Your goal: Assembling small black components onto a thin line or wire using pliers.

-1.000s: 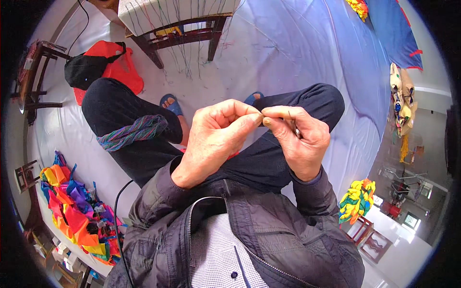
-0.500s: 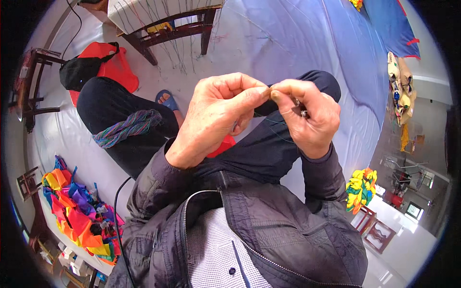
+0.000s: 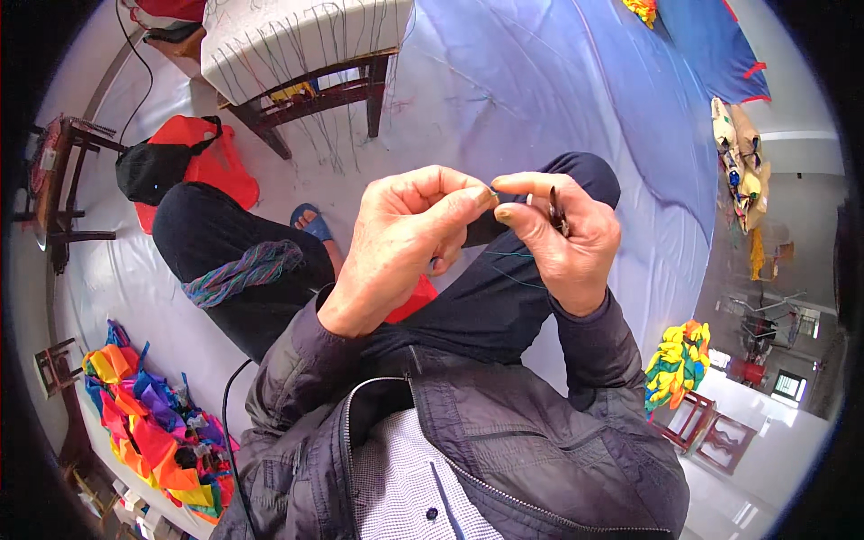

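Observation:
Above my lap, the fingertips of my left hand [image 3: 396, 243] are pinched on a thin green thread, of which only a speck shows at the tips. My right hand [image 3: 567, 238] is just beside it, its index fingertip close to the left fingertips and its thumb a little apart from the index. Tucked in the curled fingers of that hand is a small dark metal tool [image 3: 558, 213]; its exact kind is partly hidden. Fine teal thread [image 3: 515, 255] loops below the hands against my dark trousers. Across my left thigh lies a multicoloured thread bundle [image 3: 243, 272].
Ahead stands a wooden-framed stand with a white cover [image 3: 306, 45] and hanging threads. A red stool [image 3: 229, 171] with a black bag [image 3: 157, 162] is at the left. Colourful fabric pieces [image 3: 153, 423] lie lower left; a yellow-green bundle [image 3: 677, 364] is at the right.
The right thumb has parted from its index finger, and the dark tool shows more plainly. Both hands appear slightly lower and further left in the view, which has itself shifted.

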Demonstrator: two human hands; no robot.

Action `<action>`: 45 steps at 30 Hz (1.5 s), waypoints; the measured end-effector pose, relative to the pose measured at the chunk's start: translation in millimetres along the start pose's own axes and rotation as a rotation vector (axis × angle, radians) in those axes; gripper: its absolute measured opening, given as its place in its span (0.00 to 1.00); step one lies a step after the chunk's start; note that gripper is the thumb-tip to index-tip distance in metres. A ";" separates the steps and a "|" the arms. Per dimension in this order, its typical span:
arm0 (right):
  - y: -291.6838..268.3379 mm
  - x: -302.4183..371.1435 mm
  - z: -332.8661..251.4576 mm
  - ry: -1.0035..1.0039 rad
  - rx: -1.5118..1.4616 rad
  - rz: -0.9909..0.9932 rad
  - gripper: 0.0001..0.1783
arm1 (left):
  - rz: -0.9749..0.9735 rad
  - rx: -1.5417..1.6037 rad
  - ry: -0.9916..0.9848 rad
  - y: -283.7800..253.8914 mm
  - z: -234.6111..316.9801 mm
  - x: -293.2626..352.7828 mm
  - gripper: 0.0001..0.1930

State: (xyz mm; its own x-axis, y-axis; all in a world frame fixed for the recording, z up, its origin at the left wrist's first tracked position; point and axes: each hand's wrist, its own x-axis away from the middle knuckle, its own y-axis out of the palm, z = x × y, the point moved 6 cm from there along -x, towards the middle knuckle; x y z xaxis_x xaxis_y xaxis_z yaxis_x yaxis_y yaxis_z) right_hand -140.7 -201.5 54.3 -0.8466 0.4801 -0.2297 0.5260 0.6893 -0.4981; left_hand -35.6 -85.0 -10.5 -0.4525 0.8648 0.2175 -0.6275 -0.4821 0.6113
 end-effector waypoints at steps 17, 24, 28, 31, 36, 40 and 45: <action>-17.0 -21.5 -10.6 -0.228 0.120 0.164 0.04 | -0.095 -0.307 0.104 1.2 8.1 -8.1 0.08; -69.9 -60.6 -27.2 -0.165 -0.155 0.276 0.09 | -0.165 -0.275 0.055 -3.1 -11.6 -17.0 0.10; -75.4 -75.2 -44.2 -0.273 -0.209 0.205 0.09 | -0.202 -0.277 0.029 -3.5 -27.7 -28.7 0.12; -75.9 -79.1 -53.0 -0.286 -0.151 0.200 0.09 | -0.220 -0.325 -0.024 -5.5 -43.1 -36.9 0.15; -75.7 -81.5 -56.6 -0.293 -0.100 0.188 0.09 | -0.186 -0.319 0.113 -3.0 -53.3 -50.2 0.18; -73.8 -85.6 -53.6 -0.265 -0.090 0.193 0.09 | -0.089 -0.357 0.186 -13.2 -57.9 -57.5 0.18; -64.9 -82.3 -58.2 -0.217 -0.112 0.195 0.06 | 0.172 -0.499 0.433 -26.6 -43.1 -56.0 0.17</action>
State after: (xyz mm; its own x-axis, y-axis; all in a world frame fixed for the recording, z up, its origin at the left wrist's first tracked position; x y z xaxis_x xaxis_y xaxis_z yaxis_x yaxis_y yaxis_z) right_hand -100.4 -254.1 154.2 -0.7198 0.4902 -0.4915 0.6758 0.6566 -0.3349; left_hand -20.8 -126.6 -71.7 -0.7192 0.6865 -0.1073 -0.6943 -0.7042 0.1486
